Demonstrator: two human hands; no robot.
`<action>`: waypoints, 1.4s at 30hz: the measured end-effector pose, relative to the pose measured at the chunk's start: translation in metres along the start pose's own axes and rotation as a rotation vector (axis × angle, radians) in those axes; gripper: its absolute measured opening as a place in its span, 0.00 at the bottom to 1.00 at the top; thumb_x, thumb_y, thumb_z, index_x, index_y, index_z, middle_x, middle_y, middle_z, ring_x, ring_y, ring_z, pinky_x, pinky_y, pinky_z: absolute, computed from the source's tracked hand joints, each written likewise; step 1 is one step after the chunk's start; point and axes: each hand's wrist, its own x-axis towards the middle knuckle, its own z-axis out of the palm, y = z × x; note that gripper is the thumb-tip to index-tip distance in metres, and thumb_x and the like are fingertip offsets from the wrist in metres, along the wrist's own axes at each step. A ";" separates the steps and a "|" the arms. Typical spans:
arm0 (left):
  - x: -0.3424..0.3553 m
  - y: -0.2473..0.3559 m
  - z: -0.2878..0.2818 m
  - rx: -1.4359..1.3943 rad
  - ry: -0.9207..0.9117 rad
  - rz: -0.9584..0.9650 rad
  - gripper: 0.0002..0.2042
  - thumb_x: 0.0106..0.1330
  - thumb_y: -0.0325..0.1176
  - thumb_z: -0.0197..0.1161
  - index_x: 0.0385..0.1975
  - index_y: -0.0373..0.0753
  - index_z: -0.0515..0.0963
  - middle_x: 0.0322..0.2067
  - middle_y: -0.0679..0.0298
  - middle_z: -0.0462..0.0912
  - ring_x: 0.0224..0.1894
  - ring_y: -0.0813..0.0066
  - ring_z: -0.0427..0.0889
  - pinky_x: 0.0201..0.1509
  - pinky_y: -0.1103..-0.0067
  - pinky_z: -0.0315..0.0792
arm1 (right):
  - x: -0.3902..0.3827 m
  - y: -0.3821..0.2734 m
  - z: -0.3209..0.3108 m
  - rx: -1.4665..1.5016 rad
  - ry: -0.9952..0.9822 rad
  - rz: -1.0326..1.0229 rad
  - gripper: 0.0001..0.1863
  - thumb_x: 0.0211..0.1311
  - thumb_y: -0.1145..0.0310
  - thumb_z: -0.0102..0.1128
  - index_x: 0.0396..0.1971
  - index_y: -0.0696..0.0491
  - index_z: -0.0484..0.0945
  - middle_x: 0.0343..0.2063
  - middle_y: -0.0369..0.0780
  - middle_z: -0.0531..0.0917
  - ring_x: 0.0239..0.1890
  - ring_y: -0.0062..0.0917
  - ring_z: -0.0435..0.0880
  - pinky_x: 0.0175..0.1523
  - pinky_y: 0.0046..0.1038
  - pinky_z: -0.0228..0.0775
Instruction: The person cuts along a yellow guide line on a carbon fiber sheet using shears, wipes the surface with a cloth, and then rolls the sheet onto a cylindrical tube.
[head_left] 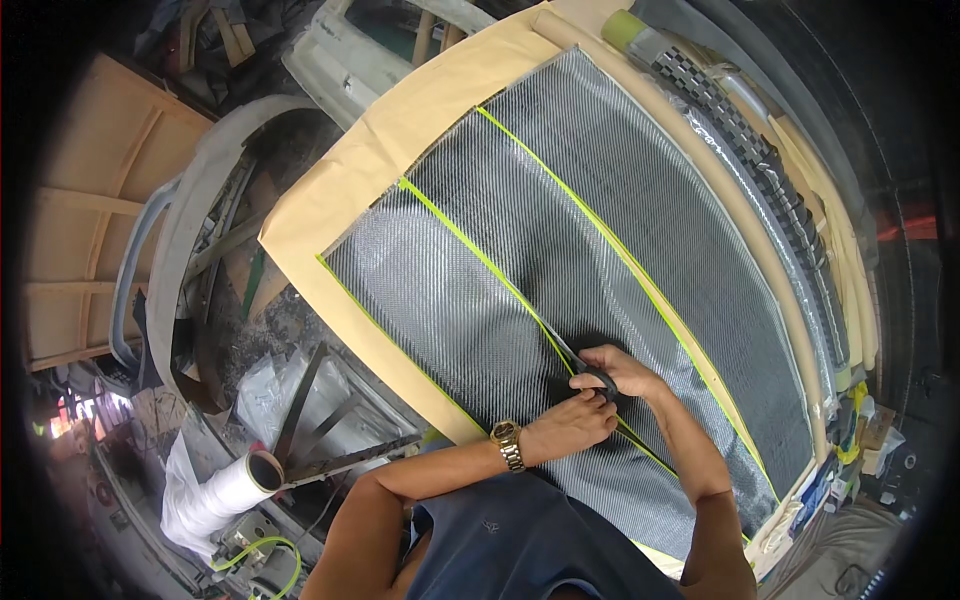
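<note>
My right hand [620,370] grips black-handled scissors [600,383], their blades lying along a lime-green tape line [470,255] on dark, ribbed woven fabric [400,280]. Just below the handles, my left hand [575,425], with a gold watch on the wrist, rests at that line with fingers curled; what they pinch is hidden. More green strips divide the fabric, which lies over tan paper [350,170]; a narrow tan gap shows along the right-hand strip.
Long rolls [700,150] run along the sheet's right side. A white roll [215,495] stands at lower left beside plastic sheeting and metal bars. Curved grey body panels [200,215] and a wooden board [110,200] are at upper left.
</note>
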 end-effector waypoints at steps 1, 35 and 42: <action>0.000 0.000 0.000 -0.006 0.002 0.000 0.07 0.57 0.30 0.57 0.33 0.38 0.79 0.36 0.65 0.79 0.44 0.71 0.78 0.53 0.76 0.70 | 0.000 -0.001 0.000 0.002 -0.004 -0.001 0.25 0.55 0.47 0.70 0.22 0.54 0.74 0.17 0.29 0.69 0.22 0.13 0.65 0.26 0.23 0.57; -0.006 -0.027 -0.016 0.051 -0.119 -0.066 0.13 0.59 0.29 0.54 0.42 0.36 0.78 0.41 0.62 0.78 0.51 0.68 0.77 0.65 0.70 0.63 | 0.036 -0.063 -0.025 -0.027 -0.187 0.094 0.29 0.58 0.39 0.61 0.29 0.55 0.77 0.23 0.35 0.79 0.26 0.20 0.79 0.32 0.23 0.72; -0.021 -0.044 -0.030 0.037 -0.092 -0.108 0.11 0.59 0.29 0.54 0.40 0.38 0.79 0.41 0.62 0.78 0.53 0.67 0.76 0.65 0.71 0.62 | 0.056 -0.060 -0.015 0.009 -0.108 0.034 0.29 0.56 0.40 0.66 0.26 0.56 0.77 0.21 0.38 0.78 0.23 0.20 0.78 0.29 0.22 0.69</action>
